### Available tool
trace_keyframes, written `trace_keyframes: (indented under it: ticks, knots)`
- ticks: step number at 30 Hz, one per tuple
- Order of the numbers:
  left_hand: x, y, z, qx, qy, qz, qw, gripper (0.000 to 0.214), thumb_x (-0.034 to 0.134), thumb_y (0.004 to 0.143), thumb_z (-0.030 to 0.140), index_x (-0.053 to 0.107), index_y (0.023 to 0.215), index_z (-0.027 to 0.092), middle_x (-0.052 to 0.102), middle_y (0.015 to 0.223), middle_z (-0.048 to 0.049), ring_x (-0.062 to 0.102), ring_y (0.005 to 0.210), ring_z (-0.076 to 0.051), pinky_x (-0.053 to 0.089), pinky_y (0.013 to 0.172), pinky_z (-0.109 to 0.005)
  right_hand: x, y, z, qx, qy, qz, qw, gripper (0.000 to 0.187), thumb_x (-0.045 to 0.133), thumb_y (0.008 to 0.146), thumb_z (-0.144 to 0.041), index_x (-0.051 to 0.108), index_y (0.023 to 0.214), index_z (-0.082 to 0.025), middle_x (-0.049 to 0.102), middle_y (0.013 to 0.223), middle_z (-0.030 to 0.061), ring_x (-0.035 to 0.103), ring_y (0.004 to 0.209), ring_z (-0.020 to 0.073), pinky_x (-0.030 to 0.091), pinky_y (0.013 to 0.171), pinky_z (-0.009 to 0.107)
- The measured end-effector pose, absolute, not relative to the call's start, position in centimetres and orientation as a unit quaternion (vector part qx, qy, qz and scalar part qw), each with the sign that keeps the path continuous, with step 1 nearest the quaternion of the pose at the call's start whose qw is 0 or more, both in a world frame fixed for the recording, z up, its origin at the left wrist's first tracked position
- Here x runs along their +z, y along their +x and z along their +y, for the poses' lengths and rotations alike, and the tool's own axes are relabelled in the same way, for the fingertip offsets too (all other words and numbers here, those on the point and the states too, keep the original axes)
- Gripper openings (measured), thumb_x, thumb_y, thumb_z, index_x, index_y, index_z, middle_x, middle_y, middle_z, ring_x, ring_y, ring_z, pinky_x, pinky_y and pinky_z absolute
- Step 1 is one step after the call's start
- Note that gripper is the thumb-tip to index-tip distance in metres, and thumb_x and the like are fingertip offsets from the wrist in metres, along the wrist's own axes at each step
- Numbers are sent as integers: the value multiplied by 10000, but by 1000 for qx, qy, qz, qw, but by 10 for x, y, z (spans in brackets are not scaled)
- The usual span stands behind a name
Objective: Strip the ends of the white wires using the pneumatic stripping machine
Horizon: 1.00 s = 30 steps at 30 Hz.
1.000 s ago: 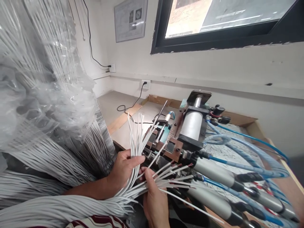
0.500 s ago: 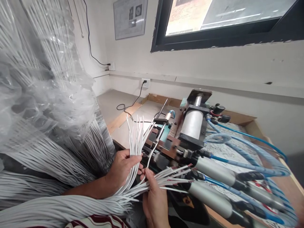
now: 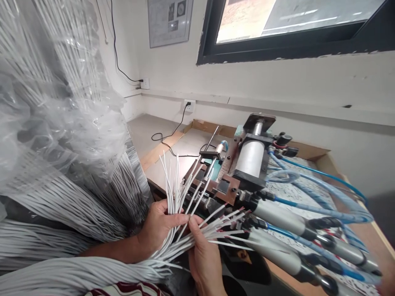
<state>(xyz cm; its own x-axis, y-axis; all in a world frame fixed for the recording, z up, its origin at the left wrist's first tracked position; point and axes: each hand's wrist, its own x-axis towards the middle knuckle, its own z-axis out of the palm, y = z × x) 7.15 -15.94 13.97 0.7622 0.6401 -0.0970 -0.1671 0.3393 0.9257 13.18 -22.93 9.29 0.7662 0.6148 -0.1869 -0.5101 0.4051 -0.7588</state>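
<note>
My left hand (image 3: 156, 226) is closed around a bunch of white cables (image 3: 175, 185) whose ends fan upward. Close beside it, my right hand (image 3: 202, 246) pinches cable between thumb and fingers, the two thumbs nearly meeting. A second fan of cables (image 3: 228, 220) passes by my right hand and points right, several ends showing thin reddish wires. All of them run back into a thick cable bundle (image 3: 77, 273) across my lap. Just beyond my hands is a pneumatic machine (image 3: 226, 183) with brown plates and a silver cylinder (image 3: 250, 158).
Plastic-wrapped cable bundles (image 3: 77, 102) hang and lie on the left. Two silver cylinders (image 3: 280, 220) and blue air hoses (image 3: 308, 174) fill the right side. A black cord (image 3: 168, 144) runs from a wall socket (image 3: 189, 106) over the table. A window (image 3: 277, 24) is above.
My right hand has come up slightly, its thumb closer to the left one. One cable beside the machine has shifted, and more cable ends now fan out between the hands and machine.
</note>
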Motion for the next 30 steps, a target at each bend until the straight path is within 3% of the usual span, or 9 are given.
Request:
trace_keyframes:
  ticks: [6, 19, 23, 26, 30]
  knots:
    - [130, 68, -154, 298, 509, 272, 760, 134, 698, 621, 213, 600, 644, 125, 560, 512, 24, 491, 461, -86, 382, 485, -218, 73, 121, -237, 296, -489, -57, 819, 306, 714, 621, -445, 603, 674, -164, 528, 593, -18, 456, 569, 130, 356, 565, 259]
    - [132, 69, -156, 304, 504, 305, 749, 171, 690, 625, 255, 598, 666, 117, 565, 533, 5, 491, 477, -82, 376, 461, -200, 74, 122, -244, 330, -483, -68, 808, 310, 735, 593, -418, 563, 586, -160, 504, 534, -26, 407, 506, 114, 321, 514, 246]
    - [131, 69, -156, 303, 492, 308, 756, 208, 718, 592, 263, 593, 682, 123, 555, 533, 16, 481, 462, -84, 356, 428, -196, 78, 126, -240, 340, -477, -63, 808, 284, 751, 581, -387, 633, 699, -158, 568, 601, -15, 474, 560, 130, 367, 570, 256]
    - [131, 69, -158, 287, 474, 295, 779, 219, 727, 579, 255, 589, 689, 125, 553, 539, 18, 503, 480, -98, 379, 460, -216, 81, 125, -239, 376, -467, -68, 797, 363, 768, 558, -378, 672, 834, -163, 654, 793, 32, 562, 740, 188, 410, 704, 299]
    - [131, 69, -158, 278, 477, 272, 788, 203, 729, 577, 250, 586, 631, 117, 523, 506, 31, 476, 470, -83, 390, 498, -227, 84, 119, -241, 321, -521, -86, 786, 343, 769, 544, -420, 676, 754, -166, 665, 778, 39, 576, 796, 219, 403, 781, 336]
